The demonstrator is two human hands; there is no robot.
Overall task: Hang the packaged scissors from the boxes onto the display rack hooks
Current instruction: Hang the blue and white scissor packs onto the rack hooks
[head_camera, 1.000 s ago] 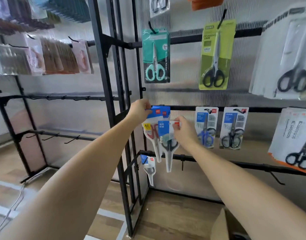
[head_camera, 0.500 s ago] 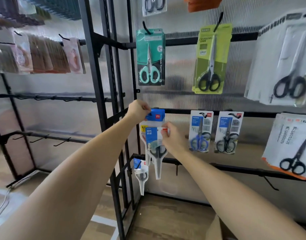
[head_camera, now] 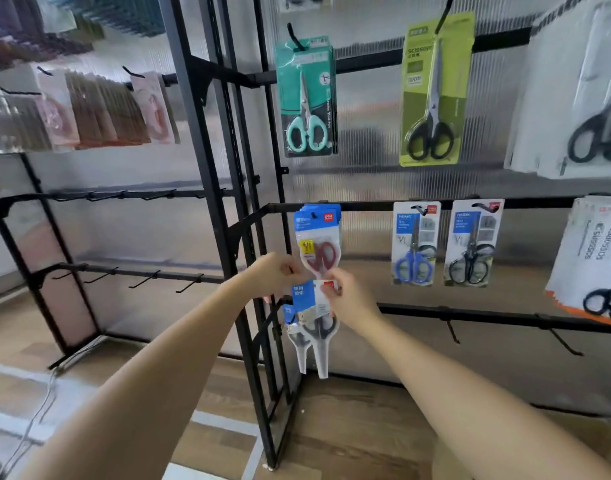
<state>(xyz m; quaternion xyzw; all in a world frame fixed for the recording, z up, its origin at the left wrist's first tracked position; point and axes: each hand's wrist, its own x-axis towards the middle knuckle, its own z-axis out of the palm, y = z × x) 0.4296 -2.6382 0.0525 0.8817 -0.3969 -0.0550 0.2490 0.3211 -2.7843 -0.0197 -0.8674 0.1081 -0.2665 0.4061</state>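
Blue-carded grey-handled scissors pack (head_camera: 314, 306), glossy tapered plastic, sits between my hands: left hand (head_camera: 278, 277) and right hand (head_camera: 345, 296) both pinch its top corners, just below the hung red-handled scissors pack (head_camera: 319, 244) on the black metal rack (head_camera: 207, 140).

The display rack (head_camera: 228, 174) stood upright on the floor (head_camera: 349, 420). On its middle bar, just right of the rack's corner post, a stack of packaged scissors (head_camera: 318, 237) hung from a hook. Directly below that stack, both hands met at a second scissors pack (head_camera: 314, 320), the left hand (head_camera: 278, 275) at its left top edge and the right hand (head_camera: 349, 296) at its right. Behind it another pack (head_camera: 297, 337) hung from the rack's lower bar. Further right on the middle bar hung two more packs (head_camera: 415, 242), side by side.
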